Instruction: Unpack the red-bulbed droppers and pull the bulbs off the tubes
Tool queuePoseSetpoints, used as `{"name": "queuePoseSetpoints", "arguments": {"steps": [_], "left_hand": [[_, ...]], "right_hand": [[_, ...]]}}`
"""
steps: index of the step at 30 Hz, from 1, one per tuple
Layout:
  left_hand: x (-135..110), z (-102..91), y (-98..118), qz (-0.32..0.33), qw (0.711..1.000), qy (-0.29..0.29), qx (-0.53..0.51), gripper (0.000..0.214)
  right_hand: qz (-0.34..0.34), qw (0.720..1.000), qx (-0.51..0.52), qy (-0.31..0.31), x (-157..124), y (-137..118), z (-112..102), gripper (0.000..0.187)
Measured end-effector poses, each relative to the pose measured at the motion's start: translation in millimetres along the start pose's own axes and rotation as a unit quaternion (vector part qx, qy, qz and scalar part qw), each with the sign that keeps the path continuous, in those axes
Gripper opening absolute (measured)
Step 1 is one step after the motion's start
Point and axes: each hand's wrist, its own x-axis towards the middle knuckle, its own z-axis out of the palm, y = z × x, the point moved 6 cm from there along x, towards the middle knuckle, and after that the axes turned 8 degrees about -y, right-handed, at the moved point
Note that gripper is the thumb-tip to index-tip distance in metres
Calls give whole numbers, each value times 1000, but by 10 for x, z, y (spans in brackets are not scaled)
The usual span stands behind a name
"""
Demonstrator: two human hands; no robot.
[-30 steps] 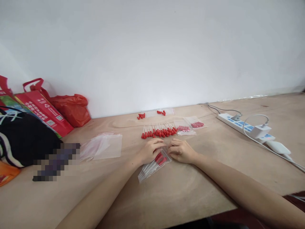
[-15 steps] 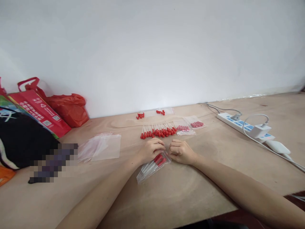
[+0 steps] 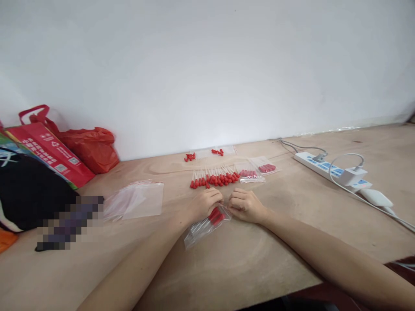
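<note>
A clear zip bag lies aslant on the table, with several thin silvery sticks with red ends inside. My left hand is closed on the bag's upper edge, its fingers curled. Close on the right, my right hand pinches the bag's right corner, knuckles up. The fingertips of both hands are partly hidden. Just beyond them a row of loose red-tipped sticks lies side by side, red ends towards me. Two filled zip bags with red ends showing lie right of that row.
Flat clear bags are stacked on the left. Small red pieces lie near the wall beside more clear plastic. A white power strip with plugs and cables is on the right. Red bags and a black bag stand at the left.
Both hands stay at the zip bag in nearly the same pose. The whole view has shifted very slightly; nothing has been let go or picked up.
</note>
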Motion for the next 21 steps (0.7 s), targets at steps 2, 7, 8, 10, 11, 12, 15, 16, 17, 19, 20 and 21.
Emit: {"name": "queuePoseSetpoints", "arguments": {"steps": [2, 7, 8, 10, 11, 12, 15, 16, 17, 19, 20, 21], "left_hand": [[-9, 10, -11, -4, 1000, -2, -2, 16], [-22, 33, -21, 18, 1000, -7, -7, 18], [-26, 31, -15, 28, 1000, -3, -2, 21], [-35, 26, -1, 47, 999, 8, 11, 25], [-41, 23, 1, 53, 998, 15, 14, 26], [-47, 19, -1, 58, 998, 24, 15, 26], [-71, 2, -13, 69, 996, 58, 9, 24], [-80, -6, -15, 74, 995, 69, 9, 24], [-88, -13, -16, 78, 994, 80, 9, 24], [-101, -23, -17, 84, 992, 92, 10, 24], [-104, -24, -17, 85, 992, 94, 10, 24], [-106, -25, -14, 86, 992, 94, 11, 25]], "right_hand": [[4, 1000, 2, 0, -3, 9, -2, 15], [-16, 1000, 8, 4, -20, -11, 11, 13], [-19, 1000, 8, 4, -24, -14, 14, 13], [-21, 1000, 3, 2, -30, -17, 20, 13], [-22, 1000, -1, -1, -31, -18, 21, 14], [-23, 1000, -4, -4, -30, -20, 22, 14], [-25, 1000, -6, -7, -23, -27, 10, 16], [-25, 1000, -5, -7, -20, -29, 5, 16], [-26, 1000, -3, -6, -18, -30, 0, 16], [-28, 1000, 0, -5, -14, -33, -4, 15], [-28, 1000, -1, -5, -14, -35, -3, 15], [-29, 1000, -4, -5, -13, -36, -1, 16]]}}
